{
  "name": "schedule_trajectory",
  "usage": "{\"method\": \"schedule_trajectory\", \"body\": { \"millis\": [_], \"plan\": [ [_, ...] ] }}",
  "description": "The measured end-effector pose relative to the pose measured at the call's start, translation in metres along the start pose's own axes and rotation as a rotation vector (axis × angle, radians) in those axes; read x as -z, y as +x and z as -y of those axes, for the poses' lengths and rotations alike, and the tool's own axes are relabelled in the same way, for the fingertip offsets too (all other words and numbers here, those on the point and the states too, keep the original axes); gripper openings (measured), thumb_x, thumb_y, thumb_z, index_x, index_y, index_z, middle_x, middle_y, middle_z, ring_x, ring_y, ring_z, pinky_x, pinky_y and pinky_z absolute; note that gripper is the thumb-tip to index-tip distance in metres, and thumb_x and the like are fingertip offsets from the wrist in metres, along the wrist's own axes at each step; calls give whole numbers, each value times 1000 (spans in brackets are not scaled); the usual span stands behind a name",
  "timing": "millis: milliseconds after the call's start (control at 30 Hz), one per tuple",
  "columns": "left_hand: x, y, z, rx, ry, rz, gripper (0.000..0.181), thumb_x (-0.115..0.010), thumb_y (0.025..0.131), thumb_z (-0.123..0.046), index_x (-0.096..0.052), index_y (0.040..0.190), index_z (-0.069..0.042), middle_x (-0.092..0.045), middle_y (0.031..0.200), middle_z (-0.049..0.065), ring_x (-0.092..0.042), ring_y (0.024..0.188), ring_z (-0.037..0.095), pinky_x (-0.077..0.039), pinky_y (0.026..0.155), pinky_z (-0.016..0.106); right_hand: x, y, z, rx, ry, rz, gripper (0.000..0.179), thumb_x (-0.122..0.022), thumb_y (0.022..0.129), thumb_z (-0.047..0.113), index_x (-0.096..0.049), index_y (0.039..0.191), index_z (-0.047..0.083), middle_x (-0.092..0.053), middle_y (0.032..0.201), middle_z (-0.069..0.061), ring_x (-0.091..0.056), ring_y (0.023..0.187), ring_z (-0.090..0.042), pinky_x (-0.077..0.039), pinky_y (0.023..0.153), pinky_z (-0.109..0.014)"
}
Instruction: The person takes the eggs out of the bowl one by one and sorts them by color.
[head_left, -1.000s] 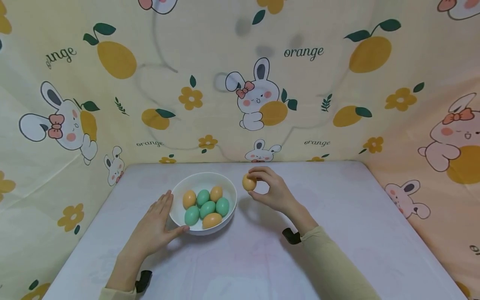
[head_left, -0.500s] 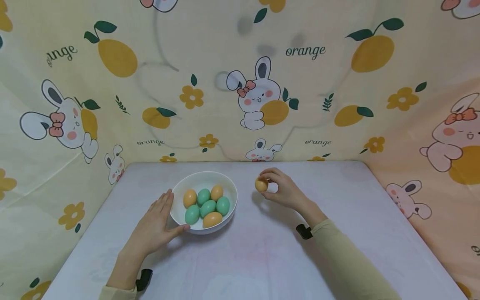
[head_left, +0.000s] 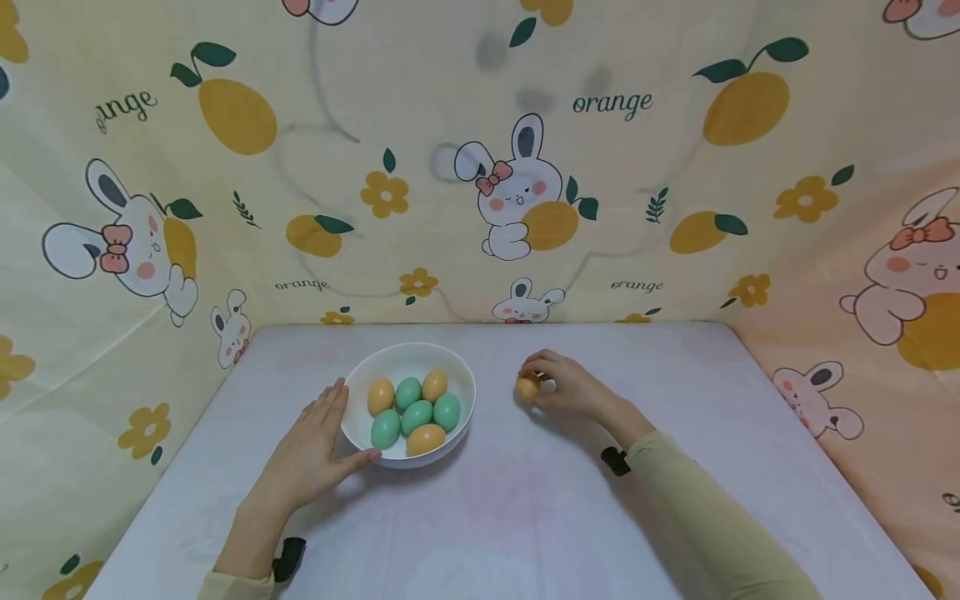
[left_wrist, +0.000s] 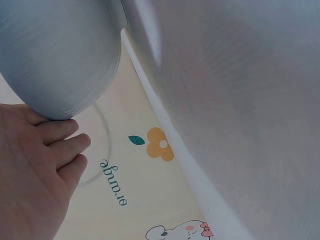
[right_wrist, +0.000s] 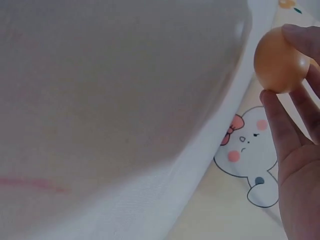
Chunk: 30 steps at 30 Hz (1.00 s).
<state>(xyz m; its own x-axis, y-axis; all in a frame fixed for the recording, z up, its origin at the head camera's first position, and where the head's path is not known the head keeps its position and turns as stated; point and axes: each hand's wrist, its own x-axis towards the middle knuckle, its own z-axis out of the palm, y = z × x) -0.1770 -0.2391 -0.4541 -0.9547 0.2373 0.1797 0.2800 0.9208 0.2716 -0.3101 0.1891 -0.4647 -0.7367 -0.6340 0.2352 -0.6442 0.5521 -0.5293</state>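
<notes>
A white bowl [head_left: 408, 463] stands left of the table's middle. Several green eggs [head_left: 386, 428] and three orange eggs [head_left: 425, 439] lie inside it. My left hand [head_left: 306, 454] rests against the bowl's left side, fingers fairly straight and thumb spread toward the near rim. In the left wrist view, the fingers of that left hand [left_wrist: 37, 165] touch the bowl's outer wall [left_wrist: 65, 55]. To the bowl's right, my right hand [head_left: 573, 390] pinches another orange egg [head_left: 527, 387] low over the table. The right wrist view shows this egg [right_wrist: 280, 62] between thumb and fingertips.
The table [head_left: 480, 533] has a pale covering. Behind it and at both sides hangs a cream cloth [head_left: 420, 100] printed with rabbits and oranges. A black strap piece [head_left: 288, 559] sits at the left wrist, another black piece [head_left: 616, 461] at the right.
My right hand has carried the orange egg away to the right of the bowl, then lowered it toward the table. The left hand and bowl have stayed in place.
</notes>
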Motion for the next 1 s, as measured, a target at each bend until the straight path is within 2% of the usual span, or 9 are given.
{"method": "schedule_trajectory", "body": {
  "millis": [300, 700, 1000],
  "plan": [
    [-2, 1, 1, 8, -7, 20, 117, -63, 89, -74, -23, 161, 9, -23, 169, 26, -24, 155, 46, -24, 126, 59, -4, 1, -3, -30, -28, 46, 37, -83, 83, 3, -71, 118, 5, -65, 126, -8, -65, 112, -23, -57, 99, -42],
    [-1, 0, 1, 0, 0, 2, 115, -63, 90, -72, -24, 160, 9, -24, 168, 26, -27, 153, 46, -26, 125, 60, -4, 1, -1, -45, -17, 55, 38, -85, 83, 4, -71, 118, 6, -64, 127, -5, -64, 113, -23, -56, 101, -43],
    [0, 0, 0, 4, 0, 7, 115, -63, 90, -73, -24, 160, 9, -25, 168, 26, -26, 154, 46, -26, 125, 60, -3, 0, 1, -42, -16, 45, 41, -87, 83, 6, -71, 121, 5, -63, 130, -8, -63, 119, -27, -56, 103, -45]
  ]
}}
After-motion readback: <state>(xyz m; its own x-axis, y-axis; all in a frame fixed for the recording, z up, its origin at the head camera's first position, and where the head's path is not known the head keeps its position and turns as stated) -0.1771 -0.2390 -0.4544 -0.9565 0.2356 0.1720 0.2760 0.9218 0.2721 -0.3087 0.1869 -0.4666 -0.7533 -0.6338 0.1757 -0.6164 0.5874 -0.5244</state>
